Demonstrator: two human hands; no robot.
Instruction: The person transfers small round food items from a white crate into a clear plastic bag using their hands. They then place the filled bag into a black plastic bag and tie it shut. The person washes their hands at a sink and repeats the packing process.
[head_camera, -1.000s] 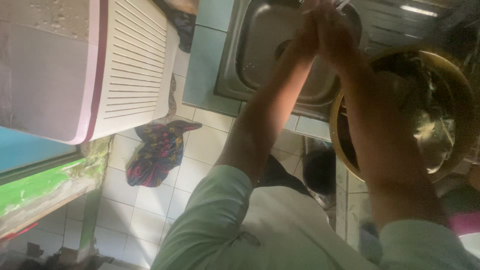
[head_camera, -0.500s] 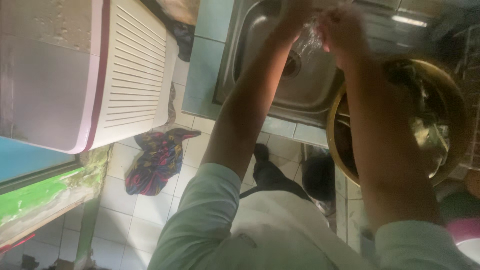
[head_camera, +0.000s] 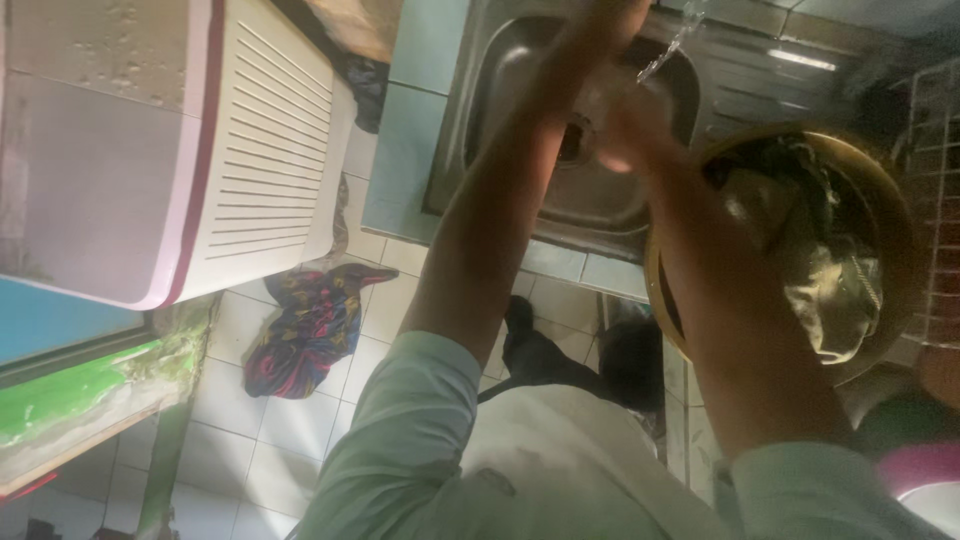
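Both arms reached out over the stainless steel sink basin (head_camera: 590, 190), which sat up around 12 o'clock in the shot, set into a pale teal tiled table (head_camera: 410, 110). The left hand (head_camera: 600, 25) was up at the very top edge, half cut off by the frame, so I couldn't tell how its fingers were set or whether it had anything. The right hand (head_camera: 630, 125) was just below it, at about 5 o'clock from the left one, right under a thin stream of water (head_camera: 672, 45) coming down into the basin; it was blurry, so its fingers were also a can't-tell, no visible object in them. Off at 3 o'clock from the hands sat a big round brass-coloured metal bowl (head_camera: 900, 215) with some wet, crumpled stuff inside, right next to the right forearm. Over at 9 o'clock was a white plastic washing machine with maroon trim (head_camera: 170, 150), and on the white tiled floor (head_camera: 280, 420) below it, about 7 o'clock, lay a bunched-up multicoloured patterned cloth (head_camera: 305, 330). Pale green sleeves on both arms.
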